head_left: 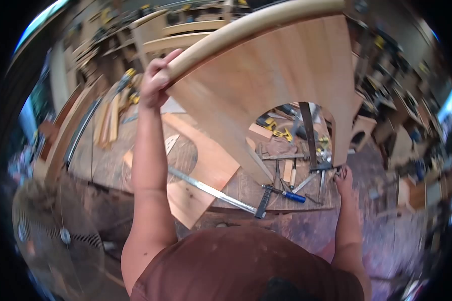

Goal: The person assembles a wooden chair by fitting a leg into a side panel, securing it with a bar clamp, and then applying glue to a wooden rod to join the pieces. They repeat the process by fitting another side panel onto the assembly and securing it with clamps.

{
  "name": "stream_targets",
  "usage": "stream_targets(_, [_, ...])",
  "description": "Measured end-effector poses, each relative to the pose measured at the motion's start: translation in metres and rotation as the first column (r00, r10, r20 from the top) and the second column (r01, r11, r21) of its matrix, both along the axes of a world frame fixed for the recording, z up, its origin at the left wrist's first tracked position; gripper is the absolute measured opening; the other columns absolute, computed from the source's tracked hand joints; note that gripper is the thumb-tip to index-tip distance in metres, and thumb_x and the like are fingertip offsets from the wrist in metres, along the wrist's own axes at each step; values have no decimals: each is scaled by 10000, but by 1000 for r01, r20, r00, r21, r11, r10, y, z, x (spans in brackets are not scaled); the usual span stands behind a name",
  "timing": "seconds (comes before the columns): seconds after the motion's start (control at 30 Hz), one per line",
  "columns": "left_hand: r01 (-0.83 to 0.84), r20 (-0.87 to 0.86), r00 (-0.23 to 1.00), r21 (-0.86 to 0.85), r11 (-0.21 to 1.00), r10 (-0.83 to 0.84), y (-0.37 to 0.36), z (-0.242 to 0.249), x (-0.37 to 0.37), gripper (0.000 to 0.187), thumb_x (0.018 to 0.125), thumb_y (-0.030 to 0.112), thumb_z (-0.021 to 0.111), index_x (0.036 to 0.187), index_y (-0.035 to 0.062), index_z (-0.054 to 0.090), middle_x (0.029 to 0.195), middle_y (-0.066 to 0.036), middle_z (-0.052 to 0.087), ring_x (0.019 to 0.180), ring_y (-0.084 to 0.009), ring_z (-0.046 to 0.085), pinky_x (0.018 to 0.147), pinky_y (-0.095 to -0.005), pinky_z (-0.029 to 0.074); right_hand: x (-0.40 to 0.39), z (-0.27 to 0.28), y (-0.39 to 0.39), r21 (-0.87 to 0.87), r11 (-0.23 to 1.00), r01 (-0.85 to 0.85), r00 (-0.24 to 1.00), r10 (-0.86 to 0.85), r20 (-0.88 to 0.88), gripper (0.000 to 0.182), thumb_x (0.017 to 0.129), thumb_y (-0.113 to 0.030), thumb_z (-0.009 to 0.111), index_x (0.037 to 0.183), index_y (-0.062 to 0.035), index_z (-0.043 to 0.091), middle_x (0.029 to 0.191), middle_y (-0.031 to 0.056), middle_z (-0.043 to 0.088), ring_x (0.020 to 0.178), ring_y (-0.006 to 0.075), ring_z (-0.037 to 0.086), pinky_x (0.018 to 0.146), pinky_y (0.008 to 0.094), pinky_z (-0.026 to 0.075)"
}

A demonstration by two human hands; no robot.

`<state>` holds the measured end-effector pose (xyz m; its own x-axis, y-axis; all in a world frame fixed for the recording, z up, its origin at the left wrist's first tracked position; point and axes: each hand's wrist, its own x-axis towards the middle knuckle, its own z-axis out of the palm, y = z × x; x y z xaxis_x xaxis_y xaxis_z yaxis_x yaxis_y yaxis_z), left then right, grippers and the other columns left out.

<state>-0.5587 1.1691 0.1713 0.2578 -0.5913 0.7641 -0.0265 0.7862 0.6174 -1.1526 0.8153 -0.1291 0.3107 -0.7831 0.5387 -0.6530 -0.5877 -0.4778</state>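
A large wooden panel point(246, 75) with an arched cutout and a thick rounded rail point(246, 27) along its top stands tilted before me. My left hand point(156, 84) is closed around the left end of that rail. Low on the right, my right hand point(343, 179) has its fingers curled at the foot of the panel's right leg, beside the jaw of a dark bar clamp point(309, 135); I cannot make out what it grips. A blue-handled tool point(294, 196) and a silver bar clamp point(213, 189) lie on the workbench point(236, 198).
A second cut panel point(206, 165) overhangs the bench's front edge. Yellow-and-black power tools point(273, 128) and several hand tools lie beyond the arch. Wood strips point(105, 120) rest at the left. A fan point(60, 236) stands lower left; a wooden frame point(186, 35) is behind.
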Motion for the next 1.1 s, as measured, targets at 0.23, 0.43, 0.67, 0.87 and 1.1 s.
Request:
stream_targets(0.23, [-224,16,974,145,964,224,55,19,-30,573,728,45,719,1278,46,558,1352,-170,567,1276,-251,522,1115,-402,359,14,3,-57,461,850,-253,942,325,-83,137,869,-102,650,957,3,653,881,107,679,805,183,627,725,342,469])
stream_targets(0.43, [-778,548,619,335,531,562,118,46,-73,413,933,331,616,1217,31,615,1064,-46,655,972,-103,581,862,-263,450,22,11,-61,321,842,-434,900,424,103,161,849,-34,644,1005,-7,674,903,179,698,853,264,682,763,354,493])
stream_targets(0.67, [-969,499,225,26,246,837,129,-23,-39,773,896,691,500,1155,-27,619,1027,-85,658,964,-168,576,868,-330,452,33,104,-6,177,889,-423,894,442,-80,226,819,-89,652,1035,-22,664,925,208,678,918,396,636,809,423,490])
stream_targets(0.87, [-995,299,97,57,84,949,153,-114,29,851,875,774,412,962,-41,643,811,-49,636,781,-139,579,699,-331,461,46,160,17,235,860,-454,829,504,-244,203,783,-104,682,963,-12,662,808,207,644,765,383,626,723,373,488])
stream_targets(1.1, [-976,125,151,176,128,981,161,-189,96,941,822,843,347,868,-59,610,764,-44,607,735,-133,567,666,-312,458,59,225,44,554,636,-537,645,733,-217,310,710,-238,788,901,-21,674,724,76,585,698,178,552,672,330,456])
